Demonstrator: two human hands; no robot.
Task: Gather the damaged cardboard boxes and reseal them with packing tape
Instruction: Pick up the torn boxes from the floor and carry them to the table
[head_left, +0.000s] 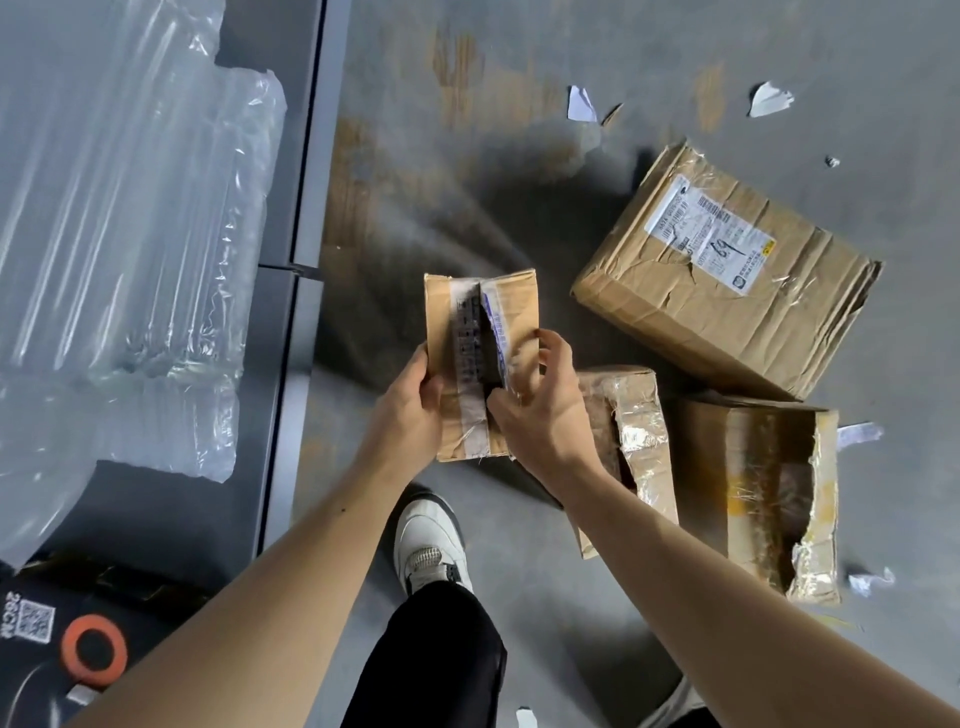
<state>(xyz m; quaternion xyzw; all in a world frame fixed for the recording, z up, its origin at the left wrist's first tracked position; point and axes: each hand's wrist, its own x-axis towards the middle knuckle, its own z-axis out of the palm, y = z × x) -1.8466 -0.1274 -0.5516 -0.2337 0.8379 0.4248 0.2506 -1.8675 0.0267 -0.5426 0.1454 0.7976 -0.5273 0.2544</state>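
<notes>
Label (710, 236) on box (675, 317): handwritten "69"

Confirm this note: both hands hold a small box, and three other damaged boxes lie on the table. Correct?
No. The head view shows the labelled box, the taped box and the torn-open box lying on the floor instead. The left hand and right hand do hold the small box.
</notes>
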